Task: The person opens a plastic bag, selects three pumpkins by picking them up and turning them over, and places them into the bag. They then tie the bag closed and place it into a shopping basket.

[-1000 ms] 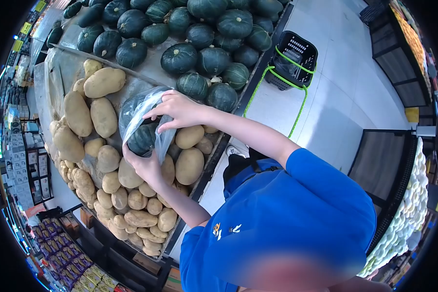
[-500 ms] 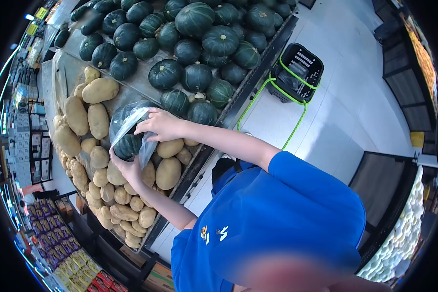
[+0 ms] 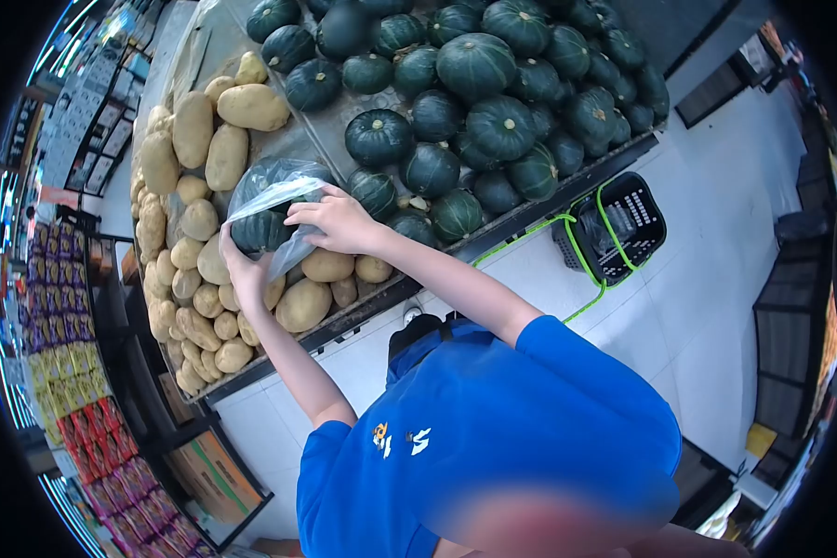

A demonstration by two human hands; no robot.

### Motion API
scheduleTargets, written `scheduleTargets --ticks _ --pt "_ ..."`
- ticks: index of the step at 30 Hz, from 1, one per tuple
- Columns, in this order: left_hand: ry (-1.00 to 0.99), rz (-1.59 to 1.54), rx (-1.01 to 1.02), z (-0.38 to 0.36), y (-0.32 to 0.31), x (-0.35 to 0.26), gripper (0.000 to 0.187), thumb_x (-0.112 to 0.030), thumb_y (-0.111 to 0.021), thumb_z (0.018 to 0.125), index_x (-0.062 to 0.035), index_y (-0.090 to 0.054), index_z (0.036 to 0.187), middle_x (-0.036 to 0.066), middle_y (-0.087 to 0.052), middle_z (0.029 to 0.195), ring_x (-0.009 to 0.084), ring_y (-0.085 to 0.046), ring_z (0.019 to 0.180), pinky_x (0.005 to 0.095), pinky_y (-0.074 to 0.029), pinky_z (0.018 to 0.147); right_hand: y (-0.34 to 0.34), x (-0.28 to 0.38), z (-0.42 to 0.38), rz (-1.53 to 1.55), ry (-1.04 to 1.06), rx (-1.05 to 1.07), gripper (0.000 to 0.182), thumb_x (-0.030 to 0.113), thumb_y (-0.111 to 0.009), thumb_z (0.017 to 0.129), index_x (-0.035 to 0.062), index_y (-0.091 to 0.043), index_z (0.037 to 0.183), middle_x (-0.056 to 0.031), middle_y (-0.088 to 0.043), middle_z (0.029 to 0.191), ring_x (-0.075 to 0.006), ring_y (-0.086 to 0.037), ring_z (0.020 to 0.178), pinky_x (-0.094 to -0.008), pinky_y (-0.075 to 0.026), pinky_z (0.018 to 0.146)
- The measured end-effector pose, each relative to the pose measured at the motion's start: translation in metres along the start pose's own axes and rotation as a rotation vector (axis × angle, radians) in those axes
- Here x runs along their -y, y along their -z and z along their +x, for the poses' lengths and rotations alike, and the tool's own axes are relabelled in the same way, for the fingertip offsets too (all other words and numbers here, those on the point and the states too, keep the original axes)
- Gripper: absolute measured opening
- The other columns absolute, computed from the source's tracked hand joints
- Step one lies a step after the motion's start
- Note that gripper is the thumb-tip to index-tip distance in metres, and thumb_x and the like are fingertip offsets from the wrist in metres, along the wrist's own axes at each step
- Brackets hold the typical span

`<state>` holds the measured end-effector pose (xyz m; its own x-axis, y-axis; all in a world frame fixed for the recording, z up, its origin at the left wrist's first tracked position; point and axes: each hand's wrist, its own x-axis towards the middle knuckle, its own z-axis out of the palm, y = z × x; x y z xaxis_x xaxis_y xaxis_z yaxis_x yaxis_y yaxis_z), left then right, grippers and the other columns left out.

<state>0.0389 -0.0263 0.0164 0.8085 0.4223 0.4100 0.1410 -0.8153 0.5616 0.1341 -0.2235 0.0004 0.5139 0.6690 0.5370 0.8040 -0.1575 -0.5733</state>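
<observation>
A clear plastic bag [image 3: 284, 191] with dark green pumpkins [image 3: 259, 232] in it rests on the produce stand, between the potatoes and the loose pumpkins. My left hand [image 3: 244, 270] grips the bag's near left side, beside the lower pumpkin. At the bag's right side my right hand [image 3: 333, 221] has its fingers bent over the plastic, holding its edge. Potatoes [image 3: 304, 306] lie just below and left of the bag. Behind and to the right are heaped several loose pumpkins [image 3: 431, 168].
A black basket [image 3: 656, 219] with bright green handles stands on the floor right of the stand. The stand's dark edge [image 3: 530, 206] runs between my body and the produce. Shelves of packaged goods [image 3: 88, 428] are at the lower left.
The view has turned, so the stand and basket appear shifted right and the basket lower. Both hands remain on the bag, with my right hand slightly lower along its side.
</observation>
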Motion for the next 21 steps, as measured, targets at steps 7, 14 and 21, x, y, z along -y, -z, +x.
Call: scheduleTargets --ticks 7,14,21 --pt "0.139 -0.142 0.065 0.007 0.004 0.001 0.084 -0.002 -0.078 0.053 -0.0070 -0.041 0.128 0.015 -0.050 0.123 0.0284 -0.050 0.115 0.0357 -0.040 0.097 0.004 0.006 0.010 0.037 -0.094 0.037 0.027 0.026 -0.061 0.082 0.0170 -0.063 0.107 0.0004 -0.064 0.109 -0.0199 -0.061 0.095 -0.0441 -0.033 0.102" --pt "0.138 -0.066 0.047 0.010 0.011 -0.004 0.084 -0.006 -0.079 0.051 -0.0069 -0.041 0.127 0.016 -0.051 0.122 0.0303 -0.051 0.114 0.0365 -0.043 0.094 0.027 0.017 0.032 -0.065 -0.177 0.258 0.056 0.042 -0.063 0.078 0.0172 -0.050 0.127 -0.0033 -0.066 0.105 -0.0211 -0.061 0.099 -0.0390 -0.034 0.098" --pt "0.078 -0.055 -0.040 0.005 0.005 -0.004 0.084 -0.008 -0.079 0.052 -0.0109 -0.041 0.126 0.013 -0.051 0.123 0.0319 -0.049 0.115 0.0397 -0.045 0.092 0.016 0.049 0.057 -0.381 -0.175 0.296 0.053 0.044 -0.061 0.080 0.0071 -0.054 0.117 -0.0102 -0.065 0.079 -0.0250 -0.060 0.082 -0.0373 -0.037 0.078"
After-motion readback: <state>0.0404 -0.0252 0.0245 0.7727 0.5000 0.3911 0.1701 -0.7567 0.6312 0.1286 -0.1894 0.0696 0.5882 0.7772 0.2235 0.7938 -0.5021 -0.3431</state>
